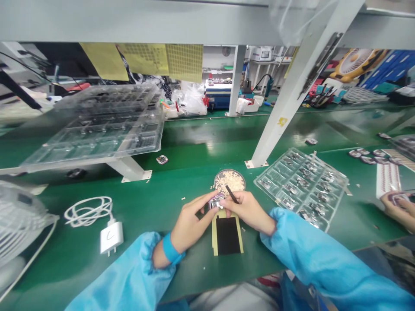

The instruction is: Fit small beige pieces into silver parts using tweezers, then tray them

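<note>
My left hand [194, 219] grips a small electronic part [216, 201] with a purplish rim, held up over the bench. My right hand [246, 209] has dark tweezers [231, 194] between its fingers, pointing up and to the left, and its fingertips meet the part's right side. Right behind the hands sits a round dish [229, 178] of small beige pieces. A black pad [229, 236] edged with yellow tape lies on the green bench just below them.
A clear tray [301, 185] of small parts lies to the right. A charger [111, 236] with cable and a fan [19, 229] are at left. Stacked trays [106, 125] rest on a shelf. A metal post [285, 103] rises ahead. Another person's hand [400, 209] is far right.
</note>
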A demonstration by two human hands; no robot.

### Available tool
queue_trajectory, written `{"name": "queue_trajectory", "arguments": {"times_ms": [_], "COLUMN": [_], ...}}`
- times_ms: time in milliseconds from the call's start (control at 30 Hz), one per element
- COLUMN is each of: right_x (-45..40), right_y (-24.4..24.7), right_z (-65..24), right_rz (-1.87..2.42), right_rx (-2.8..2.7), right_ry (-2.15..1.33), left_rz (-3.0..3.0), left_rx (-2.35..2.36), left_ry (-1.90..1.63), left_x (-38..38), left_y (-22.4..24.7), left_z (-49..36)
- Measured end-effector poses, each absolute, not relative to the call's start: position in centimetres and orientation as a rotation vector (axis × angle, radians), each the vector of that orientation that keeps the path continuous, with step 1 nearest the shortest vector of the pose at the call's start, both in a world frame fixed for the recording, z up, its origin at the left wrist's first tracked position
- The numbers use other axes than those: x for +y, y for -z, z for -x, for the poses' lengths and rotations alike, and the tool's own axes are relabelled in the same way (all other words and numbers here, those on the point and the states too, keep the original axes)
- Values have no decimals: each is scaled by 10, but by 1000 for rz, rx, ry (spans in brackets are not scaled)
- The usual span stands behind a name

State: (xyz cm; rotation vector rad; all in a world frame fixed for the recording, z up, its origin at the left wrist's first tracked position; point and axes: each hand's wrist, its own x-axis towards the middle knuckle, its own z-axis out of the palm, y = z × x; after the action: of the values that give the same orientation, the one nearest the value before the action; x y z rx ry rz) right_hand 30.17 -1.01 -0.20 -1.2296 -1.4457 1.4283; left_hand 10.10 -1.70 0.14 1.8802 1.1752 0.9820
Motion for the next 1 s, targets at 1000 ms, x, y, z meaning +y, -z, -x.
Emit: {"name": "queue_trajectory", "arguments": {"times_ms": [1000], "right_x": [-2], "right_y": [28], "right_z": [-282], "right_rz": [1044], "right_rx": [-1163], "right_ry": [-1463], "left_rz": [-1517], "left_rx": [1587], "left_ry": [-733], "left_x": [-13], "left_y": [14], "left_z": [-106]}}
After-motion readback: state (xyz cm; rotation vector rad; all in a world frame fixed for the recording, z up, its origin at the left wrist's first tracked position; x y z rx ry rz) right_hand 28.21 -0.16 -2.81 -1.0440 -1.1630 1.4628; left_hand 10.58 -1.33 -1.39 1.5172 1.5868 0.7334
